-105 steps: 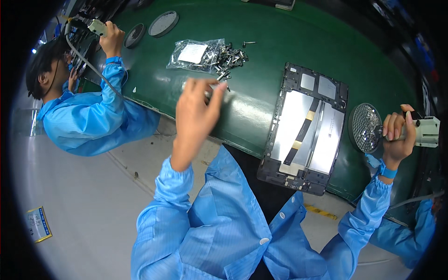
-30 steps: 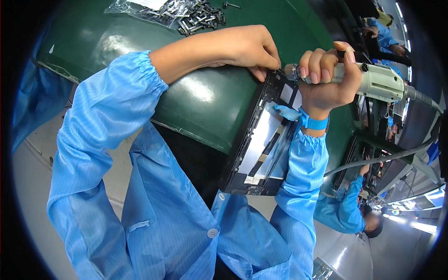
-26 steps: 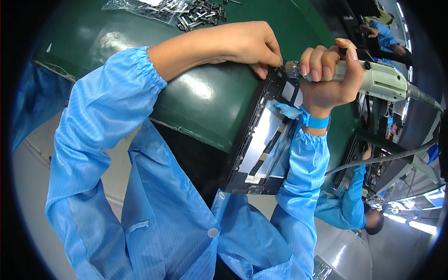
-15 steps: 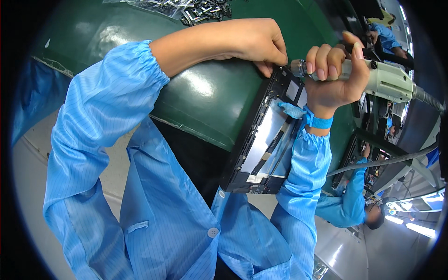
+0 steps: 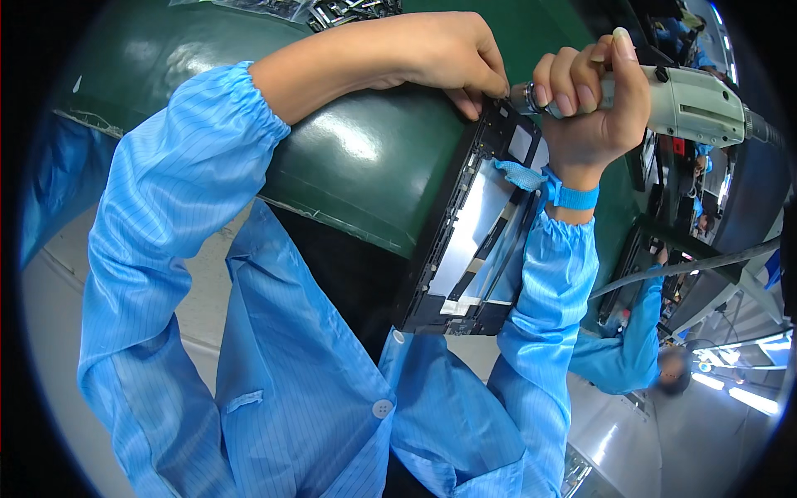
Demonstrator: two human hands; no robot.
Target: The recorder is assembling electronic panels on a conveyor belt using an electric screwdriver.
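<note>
My right hand (image 5: pixel 602 108) is wrapped around a pale green electric screwdriver (image 5: pixel 699 106), held almost level with its metal nose pointing left. That nose meets the far corner of an opened tablet-like device (image 5: pixel 475 241), a black frame with silver plates inside. At this same corner, the fingers of my left hand (image 5: pixel 465 62) are bent and closed, the thumb and fingertips pinching the frame's edge. Whether a small part is also between them is hidden. The device lies slanted, its near end past the table edge. A blue strap (image 5: pixel 573 197) circles my right wrist.
The green tabletop (image 5: pixel 365 183) bears a pile of small black and metal parts (image 5: pixel 353 10) with a clear plastic bag (image 5: pixel 261 7) at the far side. A grey cable (image 5: pixel 689 267) runs across on the right. A co-worker's blue sleeve (image 5: pixel 627 353) shows beyond it.
Both hands, the screwdriver and the device appear slightly higher in the picture. The screwdriver's rear has tipped a little upward in view. Both hands keep their holds at the corner.
</note>
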